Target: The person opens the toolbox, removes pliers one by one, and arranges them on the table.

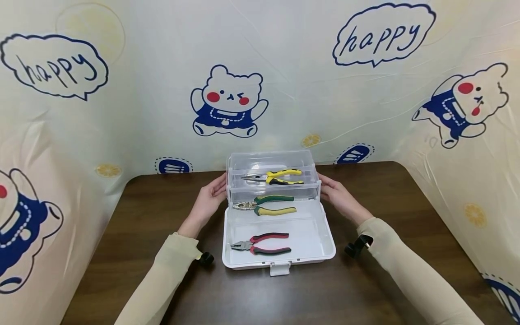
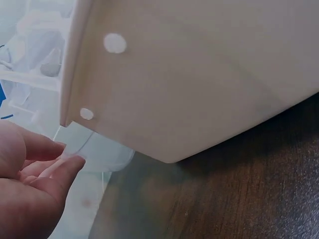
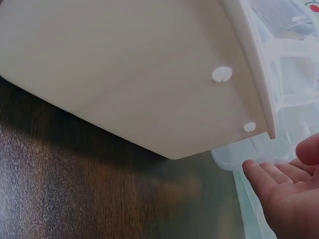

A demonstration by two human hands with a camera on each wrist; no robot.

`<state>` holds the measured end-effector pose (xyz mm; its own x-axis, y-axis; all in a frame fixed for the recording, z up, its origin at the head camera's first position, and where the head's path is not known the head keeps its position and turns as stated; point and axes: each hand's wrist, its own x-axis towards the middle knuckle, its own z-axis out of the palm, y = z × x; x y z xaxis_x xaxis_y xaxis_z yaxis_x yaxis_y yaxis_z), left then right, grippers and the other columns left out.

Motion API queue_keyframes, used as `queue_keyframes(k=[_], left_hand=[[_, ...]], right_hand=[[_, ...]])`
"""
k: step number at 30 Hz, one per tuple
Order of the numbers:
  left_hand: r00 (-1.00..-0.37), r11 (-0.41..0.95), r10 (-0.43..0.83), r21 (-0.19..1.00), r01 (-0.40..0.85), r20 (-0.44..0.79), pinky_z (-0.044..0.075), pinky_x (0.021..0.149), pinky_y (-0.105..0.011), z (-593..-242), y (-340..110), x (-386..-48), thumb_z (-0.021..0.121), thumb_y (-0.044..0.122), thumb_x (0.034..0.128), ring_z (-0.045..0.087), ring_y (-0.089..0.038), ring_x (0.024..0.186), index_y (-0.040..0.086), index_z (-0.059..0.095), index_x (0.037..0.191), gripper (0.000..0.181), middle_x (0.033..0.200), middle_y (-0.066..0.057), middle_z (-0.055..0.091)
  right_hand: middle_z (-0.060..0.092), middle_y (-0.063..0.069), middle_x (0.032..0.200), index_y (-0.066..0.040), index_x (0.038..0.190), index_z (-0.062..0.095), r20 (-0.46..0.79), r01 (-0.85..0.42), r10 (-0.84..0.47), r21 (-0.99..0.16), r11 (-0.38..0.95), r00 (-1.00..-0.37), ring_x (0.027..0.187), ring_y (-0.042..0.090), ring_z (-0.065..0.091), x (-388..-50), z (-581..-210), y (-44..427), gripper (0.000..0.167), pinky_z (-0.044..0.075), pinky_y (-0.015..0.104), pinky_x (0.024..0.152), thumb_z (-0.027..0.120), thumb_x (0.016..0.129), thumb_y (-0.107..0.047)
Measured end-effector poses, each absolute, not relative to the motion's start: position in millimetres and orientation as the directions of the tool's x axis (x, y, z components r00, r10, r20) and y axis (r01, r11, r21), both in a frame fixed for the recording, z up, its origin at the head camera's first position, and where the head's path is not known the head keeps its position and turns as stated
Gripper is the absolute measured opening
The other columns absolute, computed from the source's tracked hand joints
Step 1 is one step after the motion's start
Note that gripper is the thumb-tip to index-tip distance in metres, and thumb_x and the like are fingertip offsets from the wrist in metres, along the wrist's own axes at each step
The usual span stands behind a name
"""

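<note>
An open white toolbox (image 1: 308,234) with a raised clear lid (image 1: 272,159) stands at the table's middle. Yellow-and-black needle-nose pliers (image 1: 280,176) lie in its upper clear tray (image 1: 239,192). Green-and-yellow combination pliers (image 1: 276,205) are in front, and red-and-black combination pliers (image 1: 268,243) lie nearest the front latch (image 1: 280,269). My left hand (image 1: 209,198) is at the lid's left side, thumb and fingertips close together at its clear edge. At the other side, my right hand (image 1: 339,196) has straight fingers against the lid, its thumb apart. The lid partly hides both hands' fingertips.
The dark wooden table (image 1: 158,203) has rounded far corners. A patterned curtain (image 1: 162,90) rises behind it and along both sides. White dots (image 2: 115,43) mark the toolbox's side near its back edge.
</note>
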<state>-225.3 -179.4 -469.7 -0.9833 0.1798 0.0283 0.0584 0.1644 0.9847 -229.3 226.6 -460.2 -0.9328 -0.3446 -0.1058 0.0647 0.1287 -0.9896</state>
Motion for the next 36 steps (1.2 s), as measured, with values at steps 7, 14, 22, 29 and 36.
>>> queue_keyframes(k=[7,14,22,29,36], left_hand=[[-0.984,0.174,0.177,0.985,0.017,-0.014,0.043,0.110,-0.033,-475,-180,-227,0.053,-0.003,0.1058,0.046,-0.036,0.144,-0.005,0.035,0.158,0.055,0.158,-0.026,0.043],[-0.985,0.225,0.164,0.974,-0.020,-0.058,0.043,0.109,-0.039,-479,-181,-226,0.054,0.002,0.1069,0.048,-0.036,0.143,-0.006,0.037,0.156,0.053,0.155,-0.027,0.047],[-0.981,0.190,0.190,0.982,-0.009,-0.046,0.041,0.111,-0.041,-480,-181,-224,0.049,0.000,0.1080,0.044,-0.037,0.145,-0.008,0.032,0.158,0.053,0.159,-0.028,0.040],[-0.990,0.174,0.117,0.983,-0.054,-0.075,0.051,0.103,-0.034,-478,-182,-217,0.056,0.007,0.1076,0.059,-0.030,0.132,-0.006,0.046,0.151,0.047,0.150,-0.027,0.053],[-0.997,0.166,0.020,0.983,-0.072,-0.076,0.058,0.088,-0.027,-475,-182,-193,0.057,0.004,0.1061,0.070,-0.015,0.103,-0.012,0.060,0.132,0.031,0.126,-0.032,0.065]], right_hand=[[0.032,0.025,0.165,0.003,0.162,0.023,-0.131,0.075,-0.318,-0.980,0.185,-0.939,0.148,0.040,0.037,-230,-467,225,0.055,0.037,0.049,0.116,0.033,0.109,-0.004],[0.030,0.027,0.165,0.005,0.162,0.023,-0.151,0.092,-0.303,-0.975,0.201,-0.941,0.150,0.041,0.035,-229,-473,223,0.055,0.034,0.053,0.119,0.035,0.109,-0.005],[0.028,0.027,0.166,0.005,0.162,0.021,-0.140,0.084,-0.311,-0.979,0.188,-0.940,0.151,0.041,0.032,-228,-474,226,0.056,0.031,0.054,0.120,0.036,0.110,-0.008],[0.039,0.028,0.160,0.004,0.160,0.030,-0.122,0.045,-0.273,-0.961,0.273,-0.954,0.144,0.042,0.045,-226,-475,230,0.054,0.041,0.051,0.114,0.042,0.113,-0.019],[0.055,0.029,0.147,0.004,0.151,0.046,-0.053,-0.028,-0.209,-0.931,0.363,-0.977,0.128,0.042,0.062,-214,-472,236,0.053,0.052,0.048,0.103,0.048,0.113,-0.031]])
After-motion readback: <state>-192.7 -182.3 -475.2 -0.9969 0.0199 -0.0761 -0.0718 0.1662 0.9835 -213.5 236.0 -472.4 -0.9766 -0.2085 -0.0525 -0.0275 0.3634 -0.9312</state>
